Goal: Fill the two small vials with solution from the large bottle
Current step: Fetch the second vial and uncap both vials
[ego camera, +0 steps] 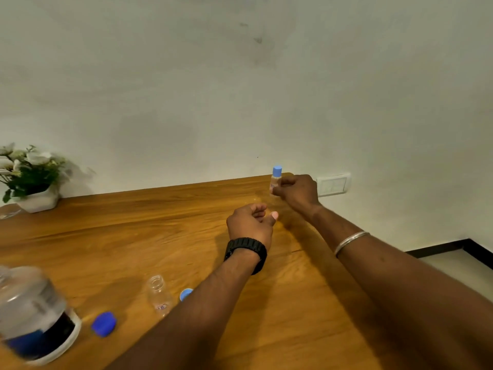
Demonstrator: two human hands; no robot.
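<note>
My right hand holds a small capped vial with a light blue cap upright near the table's far edge. My left hand, with a black watch on the wrist, hovers just in front of it with loosely curled fingers and holds nothing that I can see. A second small vial stands uncapped near the front, with a red mark on its label. Its light blue cap lies beside it, partly hidden by my left forearm. The large clear bottle stands at the front left, with its dark blue cap lying on the table.
The wooden table ends at a white wall. A white pot of flowers stands at the far left, a clear glass object beside it. A wall socket sits behind my right hand.
</note>
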